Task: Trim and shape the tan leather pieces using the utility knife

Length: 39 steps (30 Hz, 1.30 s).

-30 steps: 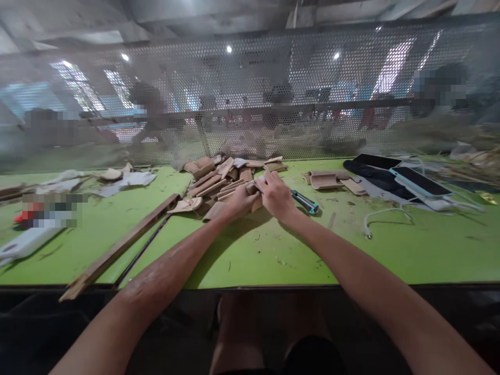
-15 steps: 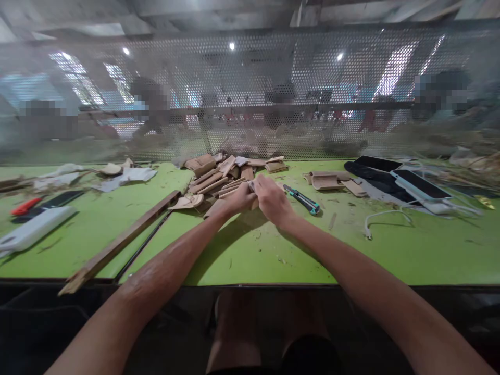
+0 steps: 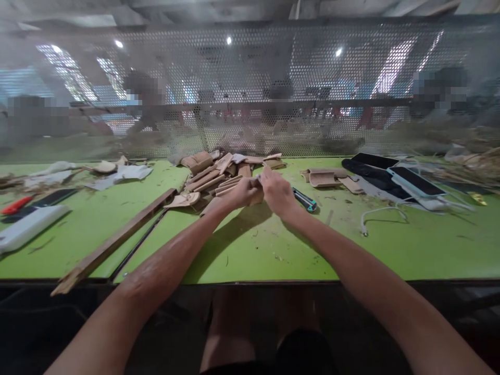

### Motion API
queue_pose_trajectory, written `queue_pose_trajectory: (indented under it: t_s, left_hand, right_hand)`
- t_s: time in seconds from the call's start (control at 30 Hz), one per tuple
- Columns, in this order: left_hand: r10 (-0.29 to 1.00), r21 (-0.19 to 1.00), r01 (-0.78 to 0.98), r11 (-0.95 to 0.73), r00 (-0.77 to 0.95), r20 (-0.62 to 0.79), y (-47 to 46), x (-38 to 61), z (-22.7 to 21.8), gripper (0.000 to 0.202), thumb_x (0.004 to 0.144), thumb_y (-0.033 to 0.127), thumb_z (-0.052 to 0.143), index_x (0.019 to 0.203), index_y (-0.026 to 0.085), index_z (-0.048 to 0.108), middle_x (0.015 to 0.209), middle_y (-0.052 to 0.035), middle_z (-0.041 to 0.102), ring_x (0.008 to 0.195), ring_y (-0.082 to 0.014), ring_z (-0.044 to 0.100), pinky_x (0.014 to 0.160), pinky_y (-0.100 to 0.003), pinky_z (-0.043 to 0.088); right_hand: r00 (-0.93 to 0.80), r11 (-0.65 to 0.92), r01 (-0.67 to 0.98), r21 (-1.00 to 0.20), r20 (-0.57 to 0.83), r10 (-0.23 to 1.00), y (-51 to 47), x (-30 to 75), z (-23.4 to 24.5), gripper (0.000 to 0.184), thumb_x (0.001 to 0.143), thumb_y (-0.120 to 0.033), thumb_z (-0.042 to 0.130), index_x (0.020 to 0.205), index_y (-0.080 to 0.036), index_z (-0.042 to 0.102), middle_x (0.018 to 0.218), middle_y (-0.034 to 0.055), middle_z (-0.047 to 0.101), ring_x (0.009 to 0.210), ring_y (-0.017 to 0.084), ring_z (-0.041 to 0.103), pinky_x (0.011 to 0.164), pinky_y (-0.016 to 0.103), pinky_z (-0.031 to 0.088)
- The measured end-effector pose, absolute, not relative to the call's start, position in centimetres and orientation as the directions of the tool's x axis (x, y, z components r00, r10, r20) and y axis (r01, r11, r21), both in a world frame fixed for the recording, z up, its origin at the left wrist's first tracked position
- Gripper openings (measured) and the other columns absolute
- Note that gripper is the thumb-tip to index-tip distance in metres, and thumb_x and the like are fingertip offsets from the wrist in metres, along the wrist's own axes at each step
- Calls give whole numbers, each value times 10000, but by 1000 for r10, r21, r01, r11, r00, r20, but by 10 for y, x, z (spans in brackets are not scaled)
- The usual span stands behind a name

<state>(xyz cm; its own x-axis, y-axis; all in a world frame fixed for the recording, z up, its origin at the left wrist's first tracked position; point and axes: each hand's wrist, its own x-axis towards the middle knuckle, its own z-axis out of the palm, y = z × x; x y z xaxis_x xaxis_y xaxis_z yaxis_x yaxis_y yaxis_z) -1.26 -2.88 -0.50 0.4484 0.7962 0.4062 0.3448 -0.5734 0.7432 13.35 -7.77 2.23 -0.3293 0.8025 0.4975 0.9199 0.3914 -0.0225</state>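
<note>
My left hand [image 3: 244, 194] is closed on a tan, curved piece [image 3: 257, 197] that looks like dried bark or bamboo, at the front of a pile. Beside it, my right hand [image 3: 278, 192] is closed, its fingertips pinched at the upper edge of that piece. A small greyish bit shows between the fingertips, too small to name. Just right of the right hand lies a black and teal utility knife [image 3: 304, 199], partly hidden by it. Behind both hands is a heap of similar tan strips [image 3: 207, 180].
A long wooden stick [image 3: 113, 242] lies across the seam of the green table [image 3: 250, 255], left. Curved tan pieces [image 3: 324, 178], a phone [image 3: 420, 181] and a white cable [image 3: 383, 211] lie right. A perforated screen [image 3: 242, 67] stands behind, with people beyond it.
My right hand has moved slightly right, away from the left hand, and now covers more of the utility knife. The whole view has shifted a little.
</note>
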Motion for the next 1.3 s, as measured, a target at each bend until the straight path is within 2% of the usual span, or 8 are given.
queue_pose_trajectory:
  t_s: [0.13, 0.27, 0.4, 0.53, 0.7, 0.8, 0.93, 1.3]
  left_hand:
    - [831, 773, 344, -532, 389, 399, -27, -15, -8, 160, 715, 281, 536, 626, 186, 443, 565, 40, 462, 516, -85, 402, 478, -214, 337]
    - [804, 752, 350, -559, 451, 388, -24, -16, -8, 139, 701, 263, 507, 604, 183, 447, 537, 41, 444, 499, -81, 385, 468, -211, 315]
    - [812, 762, 360, -538, 464, 354, -25, -14, -7, 154, 692, 269, 504, 585, 187, 429, 525, 35, 455, 503, -84, 395, 471, -212, 320]
    - [781, 727, 365, -582, 499, 375, -28, -13, -4, 108, 696, 244, 493, 619, 177, 458, 580, 35, 481, 562, -83, 399, 509, -203, 334]
    - [802, 722, 389, -572, 450, 393, -28, -14, -3, 115, 680, 260, 480, 605, 178, 452, 575, 33, 446, 559, -84, 350, 500, -213, 305]
    - [795, 722, 383, -576, 467, 387, -28, -13, -2, 116, 684, 272, 472, 619, 177, 456, 592, 30, 450, 574, -87, 346, 520, -219, 316]
    - [808, 697, 433, -572, 442, 389, -28, -13, -2, 148, 679, 274, 490, 590, 182, 416, 585, 31, 425, 584, -88, 325, 519, -222, 291]
    - [778, 700, 387, -600, 486, 398, -24, -15, -4, 176, 723, 325, 492, 645, 173, 451, 603, 35, 421, 602, -93, 339, 525, -220, 285]
  right_hand:
    - [-450, 507, 862, 26, 498, 741, -77, 132, 20, 362, 1040, -127, 254, 1208, -144, 574, 1168, 142, 643, 1042, 232, 565, 816, 305, 452]
    - [-334, 400, 916, -30, 494, 802, -79, 132, 20, 380, 1021, -88, 249, 1218, -131, 571, 1183, 156, 641, 1041, 231, 578, 830, 300, 448]
    - [-378, 428, 904, 8, 480, 791, -81, 133, 19, 375, 1015, -96, 259, 1185, -131, 591, 1158, 161, 658, 1031, 242, 590, 827, 306, 462]
    - [-307, 342, 940, 4, 454, 836, -81, 135, 20, 387, 1011, -83, 260, 1231, -121, 575, 1197, 169, 654, 994, 233, 616, 819, 304, 472]
    - [-362, 398, 917, 18, 455, 814, -84, 130, 23, 416, 1000, -71, 250, 1262, -120, 569, 1208, 167, 652, 1045, 235, 605, 815, 298, 487]
    - [-322, 353, 936, 18, 456, 830, -84, 128, 23, 447, 984, -47, 225, 1259, -111, 571, 1237, 177, 640, 1036, 233, 606, 804, 299, 488]
    - [-361, 403, 915, 15, 475, 802, -82, 130, 21, 431, 994, -57, 231, 1246, -119, 575, 1176, 165, 659, 1059, 234, 598, 829, 296, 480]
    - [-347, 394, 919, 0, 471, 811, -77, 131, 21, 468, 985, -34, 217, 1320, -79, 541, 1173, 179, 661, 1064, 237, 606, 873, 316, 482]
